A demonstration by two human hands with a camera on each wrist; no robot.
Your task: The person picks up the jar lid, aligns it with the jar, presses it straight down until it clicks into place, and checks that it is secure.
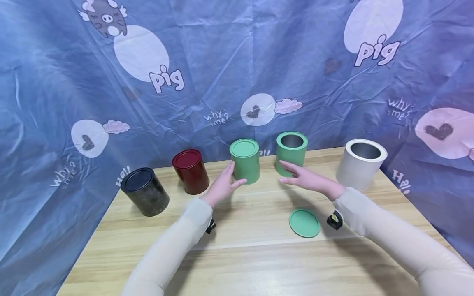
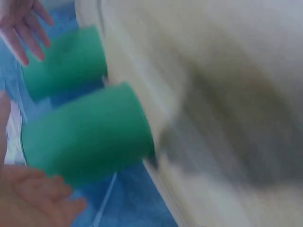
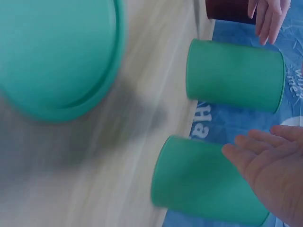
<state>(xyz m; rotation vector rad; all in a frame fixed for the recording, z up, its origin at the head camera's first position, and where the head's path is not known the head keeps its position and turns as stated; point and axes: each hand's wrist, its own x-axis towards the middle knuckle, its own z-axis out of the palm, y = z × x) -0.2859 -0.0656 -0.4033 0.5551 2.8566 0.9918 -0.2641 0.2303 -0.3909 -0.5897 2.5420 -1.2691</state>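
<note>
In the head view, my left hand (image 1: pixel 224 184) reaches toward a green can (image 1: pixel 247 169) with its lid on, thumb and fingers spread at the can's left side. My right hand (image 1: pixel 306 179) is held out with parted fingers in front of a second green can (image 1: pixel 291 158), whose top is uncovered and shows a dark inside. Neither hand holds anything. A round green lid (image 1: pixel 304 223) lies flat on the table, nearer to me than the uncovered can. In the right wrist view this lid (image 3: pixel 57 52) looms large at the upper left.
To the left stand a dark red can (image 1: pixel 191 172) and a black can (image 1: pixel 145 193), both lidded. At the right is a white can (image 1: pixel 358 166) without a lid. A blue printed cloth (image 1: pixel 207 57) hangs right behind the wooden table (image 1: pixel 252 263).
</note>
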